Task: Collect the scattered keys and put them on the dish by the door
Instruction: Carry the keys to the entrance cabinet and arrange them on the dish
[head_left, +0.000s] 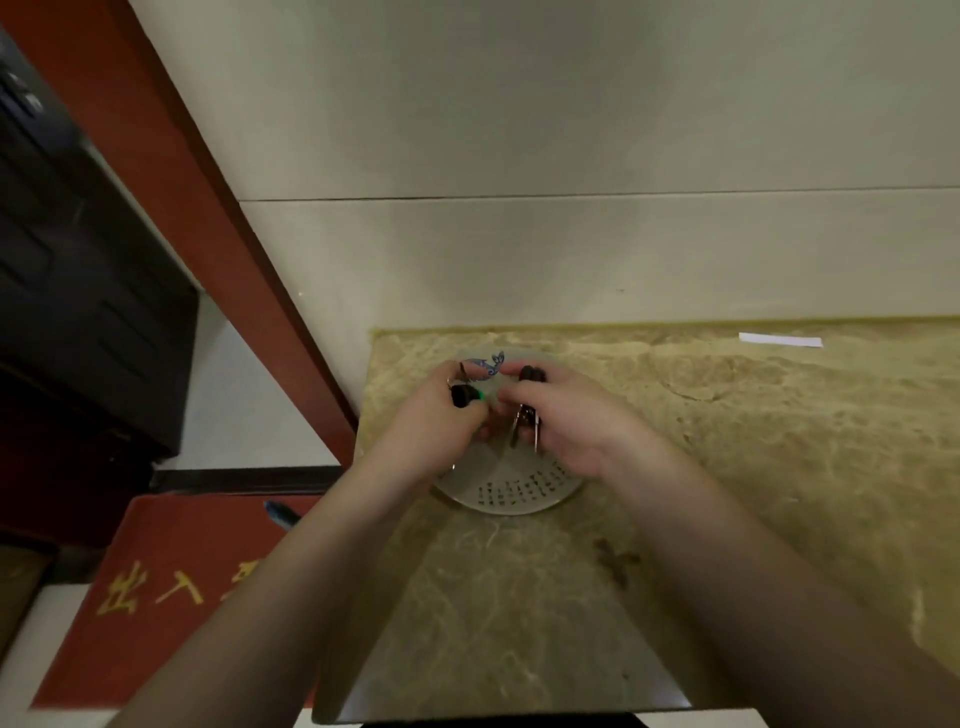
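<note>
A round white dish (511, 493) with a blue fish painting and rows of small black characters sits on the marble counter, close to the red door frame. Both hands hover right over it. My left hand (441, 415) is closed around a black key fob (464, 396) with a green spot and a ring. My right hand (566, 415) grips a bunch of metal keys (525, 423) with a black head (532, 373) at the fingertips. The hands hide most of the dish's middle.
The beige marble counter (727, 467) runs right along the white wall; a white paper strip (780, 340) lies at its back right. A red door frame (218, 218) and dark door stand left. A red doormat (171, 587) lies on the floor below.
</note>
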